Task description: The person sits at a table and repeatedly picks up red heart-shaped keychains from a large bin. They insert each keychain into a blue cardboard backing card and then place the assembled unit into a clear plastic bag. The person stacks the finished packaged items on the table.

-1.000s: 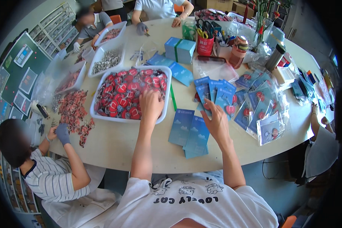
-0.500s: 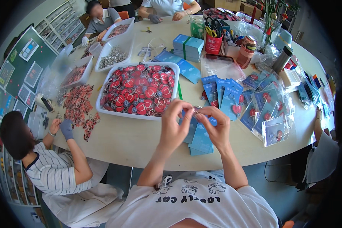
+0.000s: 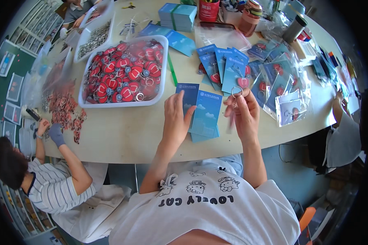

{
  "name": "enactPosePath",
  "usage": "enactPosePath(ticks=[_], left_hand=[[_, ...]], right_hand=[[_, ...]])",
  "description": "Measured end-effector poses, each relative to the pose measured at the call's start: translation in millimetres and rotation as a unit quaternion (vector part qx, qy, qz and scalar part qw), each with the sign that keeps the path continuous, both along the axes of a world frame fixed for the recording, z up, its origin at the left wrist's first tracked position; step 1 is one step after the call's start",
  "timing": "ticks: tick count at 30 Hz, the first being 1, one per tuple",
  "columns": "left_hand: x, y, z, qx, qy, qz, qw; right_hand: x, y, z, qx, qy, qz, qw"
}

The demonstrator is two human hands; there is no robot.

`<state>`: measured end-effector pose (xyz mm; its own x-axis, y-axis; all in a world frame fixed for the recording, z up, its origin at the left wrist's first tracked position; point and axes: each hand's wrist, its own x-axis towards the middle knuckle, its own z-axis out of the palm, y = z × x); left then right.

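My left hand has its thumb and fingers around a dark blue card, at the left of a small pile of cards. Beside it lies a lighter blue card with clouds printed on it. In my right hand, a keychain is pinched near its metal split ring. Its lower part hangs blurred under my fingers. Just beyond are several fanned blue cards with red heart-like pendants on them. To the left, a white tub is heaped with red keychains.
Bagged card sets lie to the right. A banded card stack, a red pen holder and a bottle stand farther back. On the left, a co-worker sits by a pile of small reddish parts.
My hands were together at a ring over the cards. They have parted: the left has come down onto a card, the right holds the keychain to the right. The view has shifted.
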<state>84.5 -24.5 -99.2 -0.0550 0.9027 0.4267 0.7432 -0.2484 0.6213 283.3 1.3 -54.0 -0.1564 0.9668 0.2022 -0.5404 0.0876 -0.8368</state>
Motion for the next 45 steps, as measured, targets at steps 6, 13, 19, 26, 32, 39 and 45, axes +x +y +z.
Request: enactPosePath(ticks=[6,13,19,26,32,39,45], left_hand=[[1,22,-20,0.032,0.063,0.071,0.995],[-9,30,-31,0.012,-0.080,0.058,0.995],[5,4,29,-0.005,-0.240,-0.013,0.971],[25,-4,69,0.045,-0.481,-0.074,0.872],[30,-5,67,0.061,-0.485,-0.078,0.869],[34,-4,65,0.108,-0.459,-0.029,0.881],[34,-3,64,0.153,-0.393,-0.020,0.906]], right_hand=[[10,3,-13,-0.037,-0.081,-0.014,0.996],[-1,9,-32,-0.085,-0.149,-0.013,0.985],[-21,4,-10,-0.087,-0.138,0.021,0.986],[-47,7,29,0.012,-0.150,-0.051,0.987],[-46,7,36,0.021,-0.157,-0.053,0.986],[-53,1,40,0.078,-0.129,-0.076,0.986],[-54,-6,50,0.080,-0.191,-0.076,0.975]])
